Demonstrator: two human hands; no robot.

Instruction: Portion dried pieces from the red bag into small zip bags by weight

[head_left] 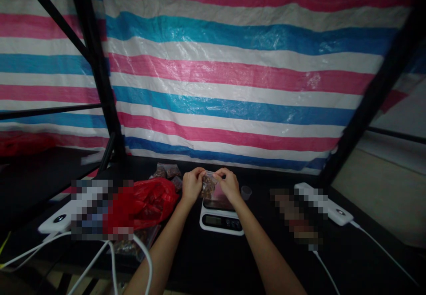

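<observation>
Between my two hands is a small clear zip bag [208, 186] with brownish bits inside, too small to name. My left hand [193, 185] pinches its upper left corner, and my right hand [229, 184] pinches the top edge on the right. The bag hangs over the left part of a white kitchen scale [203, 225], whose dark platform shows beneath my right hand. Just right of that hand stands a small clear plastic cup [246, 192].
Left of the scale lies a red plastic bag [156, 202], with several filled zip bags [168, 171] behind it. A larger clear bag [133, 247] of brownish bits lies in front. White power banks with cables [339, 213] flank both sides. Striped sheeting [233, 77] hangs behind.
</observation>
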